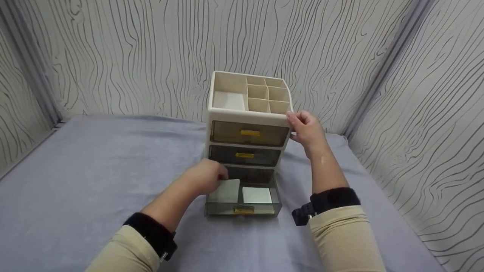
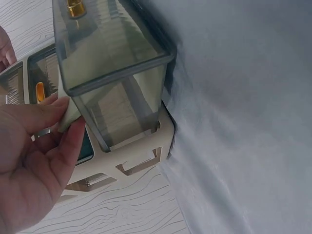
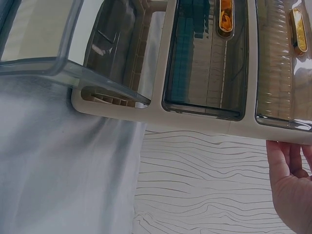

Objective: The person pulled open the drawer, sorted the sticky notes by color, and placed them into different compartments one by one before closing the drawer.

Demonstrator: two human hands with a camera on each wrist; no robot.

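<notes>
Organizer (image 1: 247, 124): cream drawer unit, far centre of the grey worktop (image 1: 75, 181).
Left hand (image 1: 204, 176): pinches a pale card (image 1: 227, 190) over the open bottom drawer (image 1: 244, 207).
Right hand (image 1: 307, 130): grips the organizer's top right corner.

A staged recording booth, not a lived-in room

Panels (image 1: 113, 49) printed with a grey wood-grain pattern close in three sides, joined by plain grey corner strips (image 1: 382, 71); a worktop (image 1: 75, 181) covered in smooth grey cloth carries only a cream drawer organiser (image 1: 247, 124), and both forearms wear strapped-on wrist cameras.
</notes>
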